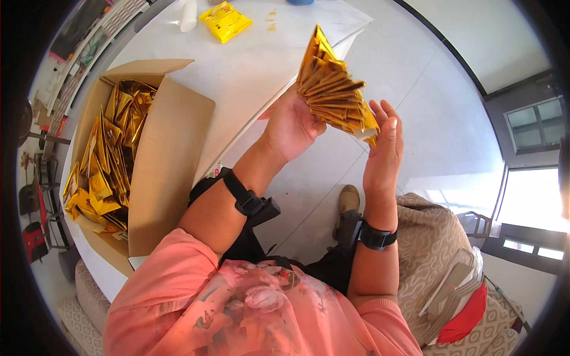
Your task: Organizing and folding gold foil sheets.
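A fanned, many-layered piece of folded gold foil paper (336,89) is held up beyond the table's edge. My left hand (296,124) grips its lower left side, with the thumb near the folds. My right hand (385,138) is raised by the lower right corner, fingers extended; whether the fingertips touch the foil cannot be told. On the table at the left, an open cardboard box (171,164) contains many crumpled and folded gold foil pieces (109,164). Black straps with small devices are around both forearms.
The white table (249,66) bears a yellow packet (225,21), a white cylindrical object (189,17) and part of a blue object (300,2). At the right, a patterned sofa cover (427,231) lies beside stacked folded paper pieces (452,289) and a red piece (465,318).
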A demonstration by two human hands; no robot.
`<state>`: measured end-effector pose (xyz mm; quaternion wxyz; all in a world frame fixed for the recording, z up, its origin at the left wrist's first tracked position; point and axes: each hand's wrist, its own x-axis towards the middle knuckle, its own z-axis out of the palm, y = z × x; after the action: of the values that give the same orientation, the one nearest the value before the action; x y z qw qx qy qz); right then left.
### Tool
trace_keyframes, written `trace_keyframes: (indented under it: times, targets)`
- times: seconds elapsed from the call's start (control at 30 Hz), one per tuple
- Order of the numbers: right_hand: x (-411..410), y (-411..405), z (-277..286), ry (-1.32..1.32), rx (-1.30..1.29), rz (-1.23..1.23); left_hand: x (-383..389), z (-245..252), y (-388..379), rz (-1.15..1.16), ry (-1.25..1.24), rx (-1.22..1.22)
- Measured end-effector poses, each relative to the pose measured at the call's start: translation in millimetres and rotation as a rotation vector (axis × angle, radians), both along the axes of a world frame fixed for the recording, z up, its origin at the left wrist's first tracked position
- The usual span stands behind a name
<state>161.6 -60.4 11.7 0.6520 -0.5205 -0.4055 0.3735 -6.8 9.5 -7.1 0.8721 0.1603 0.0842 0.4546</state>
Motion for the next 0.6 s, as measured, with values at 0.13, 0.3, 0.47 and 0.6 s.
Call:
trace_keyframes:
  times: [0.13,0.3,0.47,0.6]
  targets:
    - [-2.9,-6.5,-4.8,-0.001,0.021,0.094,6.4,-1.4,-13.2,-0.061,0.093,0.053]
    - [-8.0,-14.4,1.3,0.045,0.014,0.082,11.9,-2.0,-21.8,-0.099,0.272,0.128]
    - [-0.9,-17.1,1.9,0.021,-0.010,0.066,14.6,4.3,-24.0,-0.088,0.286,0.145]
    - [2.1,-17.8,8.7,0.084,0.015,0.122,7.4,-4.7,-15.2,-0.047,0.193,0.114]
